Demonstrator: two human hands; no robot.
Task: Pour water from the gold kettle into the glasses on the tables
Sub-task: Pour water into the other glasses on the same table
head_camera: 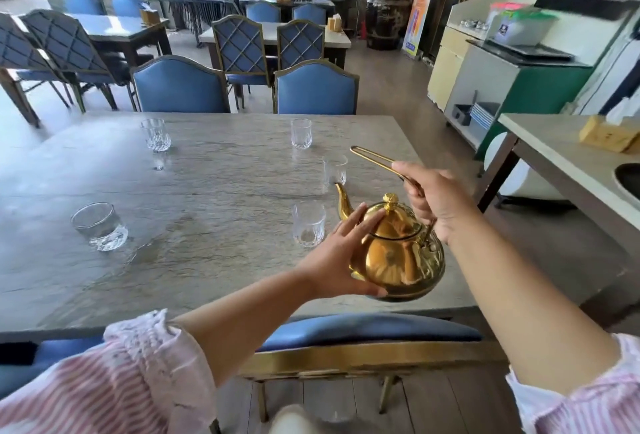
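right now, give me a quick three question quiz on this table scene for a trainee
1. True or false: the right hand grips the kettle by its handle.
2. How many glasses stand on the near table? A) three B) five C) seven
3. Fill in: the kettle's lid is ____ (on or off).

Key: 1 true; 2 B; 3 on.
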